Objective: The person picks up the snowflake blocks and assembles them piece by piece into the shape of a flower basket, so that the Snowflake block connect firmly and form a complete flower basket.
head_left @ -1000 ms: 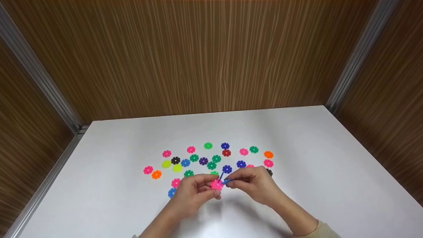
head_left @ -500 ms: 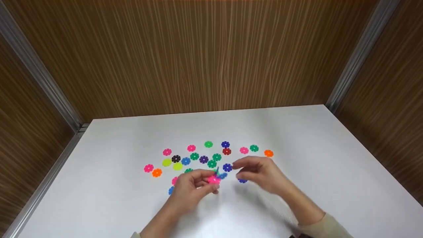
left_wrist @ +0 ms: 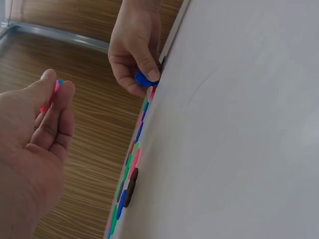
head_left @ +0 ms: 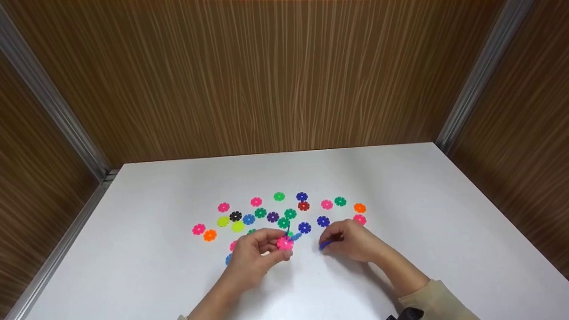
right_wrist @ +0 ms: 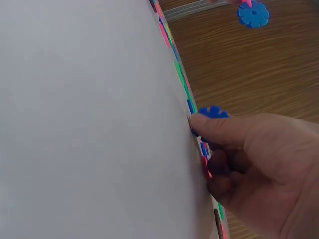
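Observation:
My left hand (head_left: 251, 258) pinches a pink notched flower disc (head_left: 284, 243) between thumb and fingers, held above the table. A light blue flower disc (right_wrist: 253, 15) is joined to its edge, and another blue disc (head_left: 288, 228) stands up edge-on from it. To the right, my right hand (head_left: 355, 243) grips a dark blue flower disc (head_left: 325, 245) at the tabletop; in the right wrist view, part of that disc (right_wrist: 213, 112) shows above the thumb. The two hands are apart. From the left wrist view, the pink disc is mostly hidden by the fingers.
Several loose flower discs lie spread beyond the hands on the white table (head_left: 422, 249), among them a red disc (head_left: 303, 206), a black disc (head_left: 235, 216) and an orange disc (head_left: 210, 235). A wood-patterned wall (head_left: 284, 80) rises behind the table, with metal posts at its corners.
My right hand has let go of the light blue disc by the pink one, moved right and taken hold of a dark blue disc. My left hand has shifted slightly left with the joined discs.

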Motion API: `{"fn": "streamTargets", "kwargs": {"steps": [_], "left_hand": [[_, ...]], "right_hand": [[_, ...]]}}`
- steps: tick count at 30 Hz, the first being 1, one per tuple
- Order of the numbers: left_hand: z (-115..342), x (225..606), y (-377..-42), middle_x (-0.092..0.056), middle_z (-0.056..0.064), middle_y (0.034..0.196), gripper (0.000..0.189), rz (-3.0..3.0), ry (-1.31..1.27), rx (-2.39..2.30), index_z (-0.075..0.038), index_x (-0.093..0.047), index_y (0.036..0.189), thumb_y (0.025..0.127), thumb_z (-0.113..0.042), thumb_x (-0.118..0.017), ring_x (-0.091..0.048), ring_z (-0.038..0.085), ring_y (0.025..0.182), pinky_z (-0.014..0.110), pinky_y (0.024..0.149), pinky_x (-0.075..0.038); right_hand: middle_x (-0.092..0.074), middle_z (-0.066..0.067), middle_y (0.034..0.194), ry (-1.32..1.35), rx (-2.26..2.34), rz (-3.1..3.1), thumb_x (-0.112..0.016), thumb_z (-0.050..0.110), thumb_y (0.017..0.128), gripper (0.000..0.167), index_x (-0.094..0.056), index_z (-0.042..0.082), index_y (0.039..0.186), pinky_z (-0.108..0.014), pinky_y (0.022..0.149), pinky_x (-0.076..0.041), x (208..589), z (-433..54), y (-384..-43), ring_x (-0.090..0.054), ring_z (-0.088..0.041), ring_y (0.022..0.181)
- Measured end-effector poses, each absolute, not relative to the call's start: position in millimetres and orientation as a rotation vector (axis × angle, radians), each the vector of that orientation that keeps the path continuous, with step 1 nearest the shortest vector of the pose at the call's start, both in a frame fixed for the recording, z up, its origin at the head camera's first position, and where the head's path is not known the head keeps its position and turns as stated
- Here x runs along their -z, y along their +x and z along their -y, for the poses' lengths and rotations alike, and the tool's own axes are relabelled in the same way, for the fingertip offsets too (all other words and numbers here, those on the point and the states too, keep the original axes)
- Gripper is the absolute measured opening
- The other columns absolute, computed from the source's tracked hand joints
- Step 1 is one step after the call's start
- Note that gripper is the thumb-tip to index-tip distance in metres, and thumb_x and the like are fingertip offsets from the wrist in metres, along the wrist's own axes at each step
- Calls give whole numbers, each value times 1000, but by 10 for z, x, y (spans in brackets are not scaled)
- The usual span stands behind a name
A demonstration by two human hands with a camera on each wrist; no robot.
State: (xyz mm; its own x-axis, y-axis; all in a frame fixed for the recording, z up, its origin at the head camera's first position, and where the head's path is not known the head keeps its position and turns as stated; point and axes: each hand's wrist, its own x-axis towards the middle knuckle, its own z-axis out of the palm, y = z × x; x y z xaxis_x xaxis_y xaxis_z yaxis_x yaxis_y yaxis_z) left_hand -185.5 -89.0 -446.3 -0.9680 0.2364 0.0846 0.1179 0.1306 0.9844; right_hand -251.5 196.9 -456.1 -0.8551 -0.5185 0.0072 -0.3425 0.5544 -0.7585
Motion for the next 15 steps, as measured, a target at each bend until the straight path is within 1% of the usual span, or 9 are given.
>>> {"fn": "streamTargets", "kwargs": {"steps": [3, 5, 6, 10, 12, 15], "left_hand": [[869, 4469, -1840, -75, 3, 98, 36, -2325, 370, -1977, -14, -76, 122, 89, -18, -88, -74, 24, 90, 25, 82, -61], [857, 4471, -1825, -75, 2, 98, 36, -2345, 384, -1973, -14, -76, 122, 89, -19, -89, -73, 24, 90, 25, 81, -61], [850, 4471, -1817, -75, 2, 98, 37, -2352, 386, -1973, -14, -76, 123, 89, -20, -89, -73, 24, 90, 25, 81, -61], [823, 4469, -1791, -76, 1, 99, 40, -2343, 390, -1987, -12, -75, 126, 89, -20, -88, -74, 22, 91, 25, 83, -61], [814, 4470, -1786, -77, 1, 100, 40, -2322, 422, -1999, -10, -75, 127, 90, -18, -88, -76, 22, 93, 26, 85, -61], [803, 4477, -1789, -79, 1, 104, 38, -2293, 480, -2002, -11, -76, 128, 92, -16, -86, -77, 21, 97, 27, 87, -61]], "right_hand": [[-78, -3, 98, -754, 1392, -2430, -81, 7, 94, 12, -83, 9, 105, -26, 79, -61, 4445, -1856, -2386, -72, -22, 87], [-78, -8, 101, -800, 1523, -2331, -77, 5, 97, 13, -82, 5, 109, -29, 80, -63, 4357, -1761, -2296, -75, -25, 88], [-78, -9, 101, -831, 1568, -2293, -76, 4, 97, 14, -82, 3, 111, -31, 81, -63, 4325, -1715, -2259, -76, -25, 89], [-78, -10, 102, -893, 1689, -2262, -73, 1, 99, 15, -81, 4, 111, -34, 83, -64, 4280, -1587, -2157, -78, -24, 91], [-79, -9, 99, -873, 1745, -2290, -75, 0, 97, 12, -80, 4, 108, -34, 81, -64, 4284, -1558, -2131, -78, -23, 88], [-78, -8, 96, -853, 1808, -2324, -77, 1, 95, 9, -79, 4, 104, -35, 79, -64, 4300, -1552, -2118, -77, -23, 85]]}}
